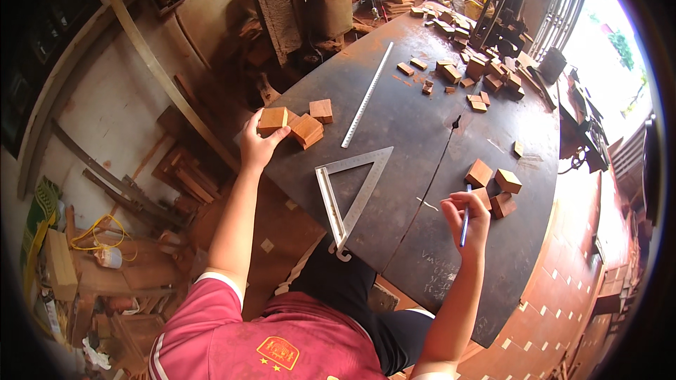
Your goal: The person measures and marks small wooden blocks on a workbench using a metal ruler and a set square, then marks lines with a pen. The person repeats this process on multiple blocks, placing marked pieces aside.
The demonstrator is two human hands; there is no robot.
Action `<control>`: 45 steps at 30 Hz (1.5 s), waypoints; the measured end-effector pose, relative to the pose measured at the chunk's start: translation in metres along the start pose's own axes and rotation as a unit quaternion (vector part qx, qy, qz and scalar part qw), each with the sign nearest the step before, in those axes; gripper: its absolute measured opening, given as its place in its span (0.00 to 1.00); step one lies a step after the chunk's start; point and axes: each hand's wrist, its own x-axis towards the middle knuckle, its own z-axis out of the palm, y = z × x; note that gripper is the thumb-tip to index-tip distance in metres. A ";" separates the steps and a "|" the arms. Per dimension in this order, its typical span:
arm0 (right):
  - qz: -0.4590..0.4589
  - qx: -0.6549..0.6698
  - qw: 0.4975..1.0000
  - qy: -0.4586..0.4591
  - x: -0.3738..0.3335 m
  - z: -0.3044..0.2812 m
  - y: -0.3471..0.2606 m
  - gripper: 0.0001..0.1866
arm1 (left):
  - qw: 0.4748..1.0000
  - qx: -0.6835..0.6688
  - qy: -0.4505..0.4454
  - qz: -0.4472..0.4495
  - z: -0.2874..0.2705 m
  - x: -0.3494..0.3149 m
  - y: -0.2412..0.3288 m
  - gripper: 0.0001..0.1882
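At the table's left edge, my left hand (pixel 260 143) is closed on a wooden block (pixel 273 119), thumb on its near right corner. Against it on the right lies another wooden block (pixel 308 131), with a third block (pixel 321 111) just beyond. My right hand (pixel 467 219) grips a blue pen (pixel 465 226), held upright between the fingers. Several blocks sit right beside that hand, among them a reddish block (pixel 479 173) and a lighter one (pixel 508 181). Between my hands lies a metal triangle square (pixel 361 193), and farther off a long steel ruler (pixel 368 95).
The dark table (pixel 415 134) has a seam running across it. Many loose wood pieces (pixel 486 70) are heaped at its far right. A brown jerrycan (pixel 329 7) stands past the far left edge. Scrap timber and a yellow cable (pixel 105 232) lie on the left floor.
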 end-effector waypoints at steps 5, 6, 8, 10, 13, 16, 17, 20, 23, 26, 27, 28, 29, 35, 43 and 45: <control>-0.063 -0.368 0.886 0.275 0.007 -0.016 -0.002 0.14 | 0.996 -0.025 -0.075 0.038 0.021 0.029 -0.052 0.41; -0.036 -0.402 0.869 0.286 0.007 -0.023 0.001 0.18 | 0.993 -0.045 -0.108 -0.006 0.026 0.030 -0.053 0.41; 0.001 -0.469 0.834 0.290 0.006 -0.030 0.001 0.24 | 0.994 -0.034 -0.105 -0.023 0.028 0.030 -0.060 0.39; 0.064 -0.483 0.833 0.261 0.006 -0.031 -0.002 0.30 | 0.990 -0.074 -0.122 -0.016 0.024 0.031 -0.064 0.41; 0.128 -0.480 0.838 0.225 0.004 -0.028 -0.006 0.34 | 0.987 -0.061 -0.144 -0.032 0.018 0.029 -0.049 0.47; 0.126 -0.466 0.850 0.209 0.005 -0.031 0.002 0.33 | 0.993 0.027 -0.115 -0.019 0.016 0.023 -0.041 0.50; 0.119 -0.468 0.852 0.205 0.005 -0.032 0.005 0.33 | 0.994 0.041 -0.102 -0.012 0.013 0.018 -0.037 0.47; 0.048 -0.418 0.883 0.208 0.005 -0.033 0.005 0.32 | 0.992 0.112 -0.038 0.050 0.002 0.001 -0.021 0.41; 0.088 -0.312 0.930 0.174 0.006 -0.028 -0.009 0.32 | 0.986 0.128 -0.035 0.096 -0.009 -0.028 0.003 0.33; 0.064 -0.201 0.966 0.149 0.005 -0.025 -0.002 0.34 | 0.980 0.112 -0.053 0.154 -0.013 -0.055 0.027 0.22; 0.061 -0.165 0.976 0.131 0.005 -0.025 0.002 0.33 | 0.980 0.108 -0.080 0.144 -0.013 -0.061 0.038 0.19; 0.039 -0.153 0.982 0.104 0.005 -0.023 0.000 0.32 | 0.980 0.106 -0.105 0.132 -0.012 -0.068 0.050 0.16; 0.018 -0.141 0.987 0.078 0.005 -0.020 -0.002 0.32 | 0.978 0.092 -0.116 0.149 -0.008 -0.073 0.051 0.14; -0.051 -0.186 0.978 -0.084 0.000 0.006 -0.006 0.32 | 0.971 0.107 -0.174 0.123 0.007 -0.077 0.062 0.20; -0.063 -0.264 0.946 -0.176 -0.010 0.028 -0.007 0.32 | 0.955 0.123 -0.251 0.096 0.030 -0.066 0.085 0.23; -0.073 -0.278 0.940 -0.184 -0.010 0.029 -0.013 0.33 | 0.952 0.131 -0.264 0.080 0.045 -0.055 0.091 0.21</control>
